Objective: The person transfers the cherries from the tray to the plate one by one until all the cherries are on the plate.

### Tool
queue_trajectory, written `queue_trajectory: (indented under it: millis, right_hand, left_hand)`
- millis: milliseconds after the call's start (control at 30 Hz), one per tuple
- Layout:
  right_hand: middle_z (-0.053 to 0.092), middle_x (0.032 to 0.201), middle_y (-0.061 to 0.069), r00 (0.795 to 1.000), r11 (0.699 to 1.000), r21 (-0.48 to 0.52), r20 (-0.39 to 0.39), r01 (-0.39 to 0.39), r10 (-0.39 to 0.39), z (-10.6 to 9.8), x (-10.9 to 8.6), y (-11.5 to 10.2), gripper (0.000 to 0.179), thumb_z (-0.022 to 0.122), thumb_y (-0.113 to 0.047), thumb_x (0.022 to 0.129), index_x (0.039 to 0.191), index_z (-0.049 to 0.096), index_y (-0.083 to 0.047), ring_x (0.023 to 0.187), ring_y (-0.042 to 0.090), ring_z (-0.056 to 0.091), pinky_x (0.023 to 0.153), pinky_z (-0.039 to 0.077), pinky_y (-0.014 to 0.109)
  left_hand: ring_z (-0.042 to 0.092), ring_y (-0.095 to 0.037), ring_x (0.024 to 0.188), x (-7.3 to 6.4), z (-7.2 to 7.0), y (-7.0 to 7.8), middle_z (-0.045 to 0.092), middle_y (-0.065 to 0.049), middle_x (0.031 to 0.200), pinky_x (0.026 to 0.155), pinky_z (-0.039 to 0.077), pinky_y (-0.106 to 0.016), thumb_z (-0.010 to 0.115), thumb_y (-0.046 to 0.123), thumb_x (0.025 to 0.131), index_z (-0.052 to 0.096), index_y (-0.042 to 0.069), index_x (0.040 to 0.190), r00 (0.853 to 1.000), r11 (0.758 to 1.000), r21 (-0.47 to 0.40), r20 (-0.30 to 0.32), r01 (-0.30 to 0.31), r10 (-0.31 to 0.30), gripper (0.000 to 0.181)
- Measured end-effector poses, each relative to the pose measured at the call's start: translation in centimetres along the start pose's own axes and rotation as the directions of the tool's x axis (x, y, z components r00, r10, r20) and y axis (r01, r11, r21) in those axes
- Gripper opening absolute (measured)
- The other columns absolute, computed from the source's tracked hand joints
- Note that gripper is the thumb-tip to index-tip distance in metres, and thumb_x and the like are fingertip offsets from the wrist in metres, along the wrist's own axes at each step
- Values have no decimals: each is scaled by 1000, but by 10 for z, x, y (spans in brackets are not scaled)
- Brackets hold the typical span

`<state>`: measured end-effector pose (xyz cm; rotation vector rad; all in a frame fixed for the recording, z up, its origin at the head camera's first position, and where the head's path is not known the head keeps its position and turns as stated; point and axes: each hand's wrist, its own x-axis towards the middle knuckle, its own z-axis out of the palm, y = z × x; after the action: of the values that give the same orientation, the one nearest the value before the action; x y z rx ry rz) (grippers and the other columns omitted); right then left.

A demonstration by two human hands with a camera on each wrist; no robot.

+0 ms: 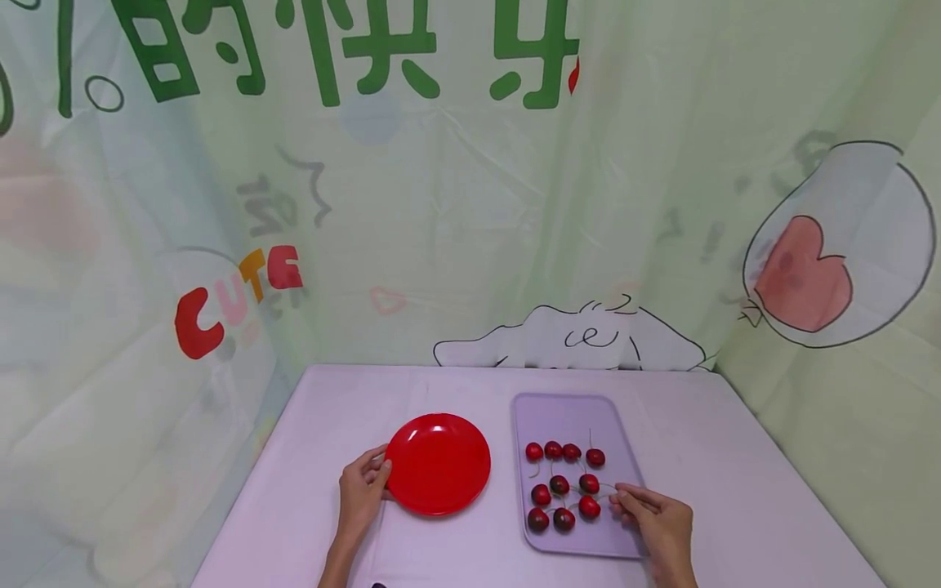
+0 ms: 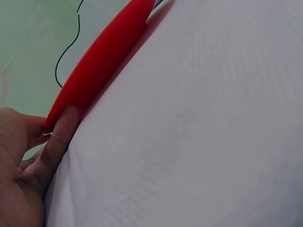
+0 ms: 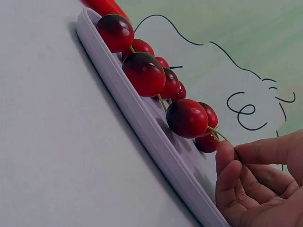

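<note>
A round red plate [image 1: 438, 465] sits on the left of the table, and my left hand [image 1: 362, 492] grips its left rim between thumb and fingers. The left wrist view has that red plate [image 2: 104, 56] edge-on, slightly tilted. On the right lies a light purple tray [image 1: 566, 415] with several dark red cherries [image 1: 559, 485] in loose rows. Over the tray's right side, my right hand [image 1: 657, 518] pinches a thin green stem. In the right wrist view, the stem [image 3: 219, 133] runs from the nearest cherry [image 3: 187, 118] to my fingertips. The cherry appears to be in or just above the tray.
A pale cloth covers the table [image 1: 338, 408]. Printed curtains [image 1: 470, 204] hang behind and along both sides. A small dark object [image 1: 378, 585] shows at the bottom edge, too cut off to identify. Table surface separates plate and tray.
</note>
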<state>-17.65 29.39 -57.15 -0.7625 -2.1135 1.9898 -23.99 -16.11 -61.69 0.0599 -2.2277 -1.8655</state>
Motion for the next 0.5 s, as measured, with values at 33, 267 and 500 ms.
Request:
queue_trajectory:
  millis: [33,267,500]
  right_hand:
    - [82,76,-1,1000,1000,6,4,-8,8,0,0,0,24,72,-1,102,120,76,15,69,10,79,63,64,21]
    - [83,77,0,999,998,49,21,-39,38,-1,-1,-3,21,72,-1,103,118,79,10,72,10,79,64,64,21]
    - [82,76,-3,998,995,85,21,-60,58,0,-2,-2,16,72,-1,103,113,83,4,73,10,80,66,64,21]
  left_hand:
    - [74,-11,69,0,0,0,78,-26,116,58,62,-20,69,4,106,68,-3,142,1000,1000,0,0,1,-1,37]
    - [74,-11,70,0,1,-1,78,-26,116,58,62,-20,70,4,106,69,-1,142,1000,1000,2,-4,2,-2,37]
    - [74,-8,69,1,1,-4,78,-27,115,57,63,-21,70,3,105,70,-1,141,1000,1000,10,-10,-14,14,36]
